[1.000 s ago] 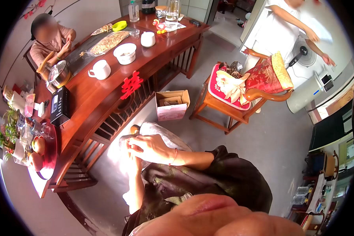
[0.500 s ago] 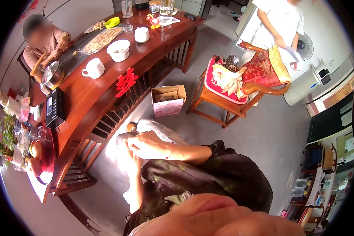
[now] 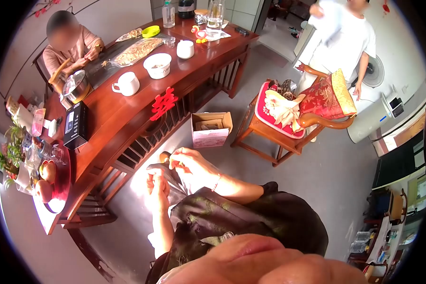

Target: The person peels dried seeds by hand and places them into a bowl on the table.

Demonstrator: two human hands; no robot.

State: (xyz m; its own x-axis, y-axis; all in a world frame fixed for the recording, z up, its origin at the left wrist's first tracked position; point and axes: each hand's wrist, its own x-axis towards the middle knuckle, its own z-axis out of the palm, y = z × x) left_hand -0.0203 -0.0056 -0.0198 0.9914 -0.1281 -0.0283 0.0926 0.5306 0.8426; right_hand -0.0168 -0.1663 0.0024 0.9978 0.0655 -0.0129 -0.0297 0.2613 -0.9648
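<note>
My left hand (image 3: 158, 183) is held over my lap in strong sunlight, its fingers curled and pinched together. Just right of it and a little farther forward, my right hand (image 3: 192, 165) is also closed, thumb against fingers, with a thin bracelet (image 3: 217, 182) at the wrist. A small gap separates the two hands. Whatever lies between the fingertips is too small and too glaring to make out. Beneath them are my legs in pale patterned trousers (image 3: 176, 193), and the dark shiny top (image 3: 251, 217) covers my body.
A long red-brown table (image 3: 106, 120) bears white mugs (image 3: 127, 84), a white tub (image 3: 157, 66) and a bag of dry pieces (image 3: 138, 52). Ahead stand a cardboard box (image 3: 211, 138) and a wooden chair (image 3: 279, 135). One person (image 3: 71, 42) sits behind the table; another (image 3: 345, 35) stands by the chair.
My hands have come apart, the right moving up and away from the left. The view has shifted slightly. The standing person has raised the pale sheet, and one arm now hangs down.
</note>
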